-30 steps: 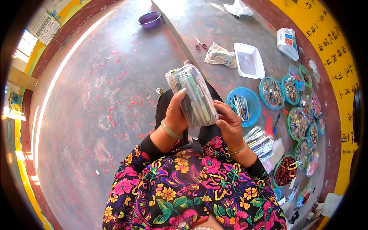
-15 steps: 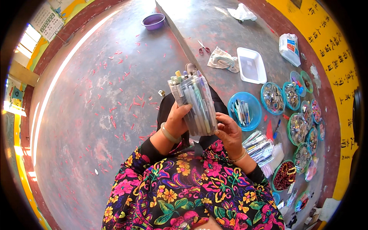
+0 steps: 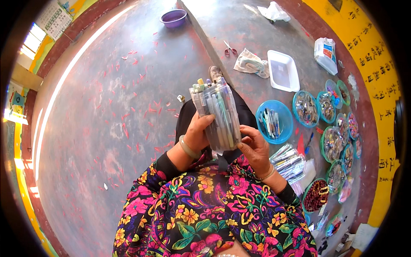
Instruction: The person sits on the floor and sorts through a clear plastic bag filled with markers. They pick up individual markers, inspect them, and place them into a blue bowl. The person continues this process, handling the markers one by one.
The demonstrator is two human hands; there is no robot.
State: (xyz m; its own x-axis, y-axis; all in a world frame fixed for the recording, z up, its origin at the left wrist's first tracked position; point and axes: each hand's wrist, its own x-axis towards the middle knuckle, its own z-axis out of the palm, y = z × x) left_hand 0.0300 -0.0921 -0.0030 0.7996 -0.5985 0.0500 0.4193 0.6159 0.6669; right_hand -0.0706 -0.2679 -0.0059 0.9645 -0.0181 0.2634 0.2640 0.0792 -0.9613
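Above my lap is a clear plastic case packed with pens, tilted, with the pen caps sticking out at its far end. My left hand is closed round its left side, thumb across the front. At its lower right edge, my right hand pinches the case between thumb and fingers. Close to my right hand stands a round blue basin with several pens in it. Below that, a pile of pens in clear wrapping lies on the floor.
Several round dishes of beads and small parts line the right side, near the yellow wall. A white tray, a cloth, scissors and a purple basin lie farther off. Red scraps litter the floor on the left.
The view has shifted slightly. Both hands keep hold of the pen case, which stays almost where it was.
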